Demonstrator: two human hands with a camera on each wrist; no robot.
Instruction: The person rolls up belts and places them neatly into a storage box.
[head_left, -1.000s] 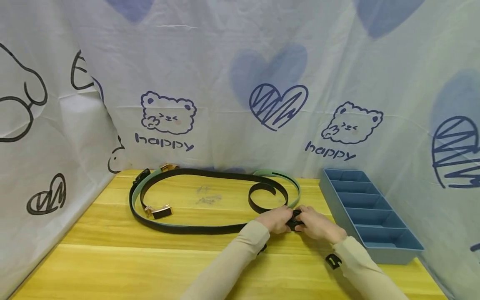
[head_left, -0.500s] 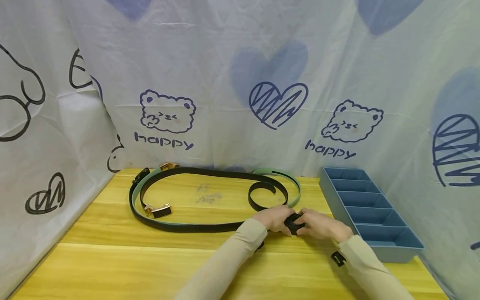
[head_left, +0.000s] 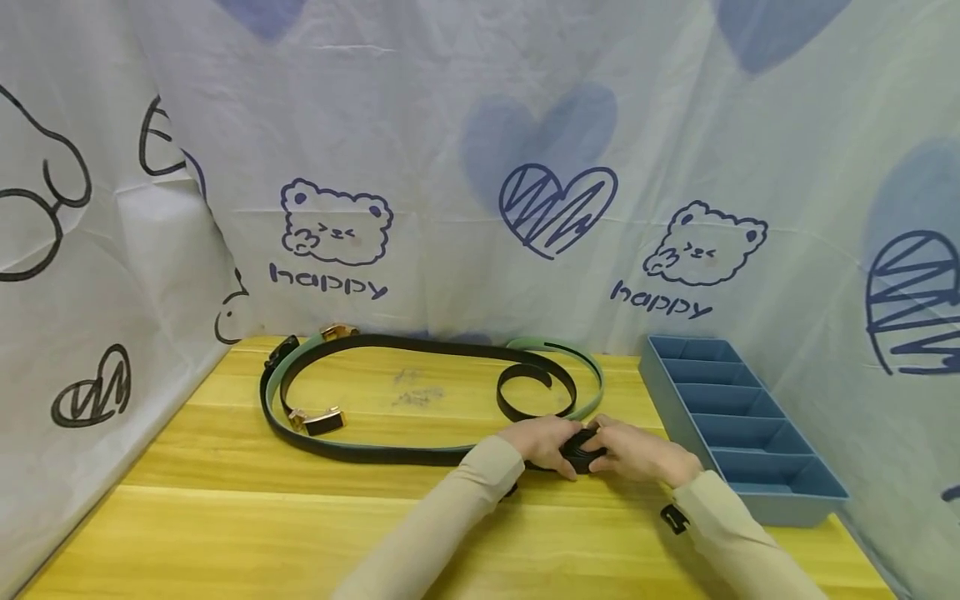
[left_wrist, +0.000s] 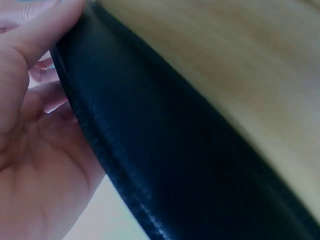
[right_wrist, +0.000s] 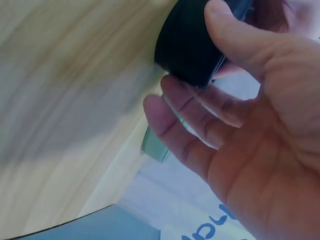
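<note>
A black belt lies on edge, its right end wound into a tight coil (head_left: pixel 581 451) between my two hands in the head view. My right hand (head_left: pixel 636 451) grips the coil, thumb on the near face and fingers behind it, as the right wrist view shows. My left hand (head_left: pixel 542 442) is at the coil's left side. Its thumb (left_wrist: pixel 52 30) lies against the wide black strap (left_wrist: pixel 150 130), with fingers behind. From the left hand the rest of the strap (head_left: pixel 375 454) runs left along the wooden table and curves back to a black buckle (head_left: pixel 282 353).
Inside that curve lies another black belt (head_left: pixel 442 345) with a gold-edged buckle (head_left: pixel 324 422) and a curled tip. A pale green belt (head_left: pixel 592 364) runs behind them, with a gold buckle (head_left: pixel 339 332). A blue-grey divided tray (head_left: pixel 682 417) stands at the right. A printed cloth hangs behind.
The coil has moved slightly left and turned between the fingers. Both hands have shifted a little left with it. The other belts and the tray stay put.
</note>
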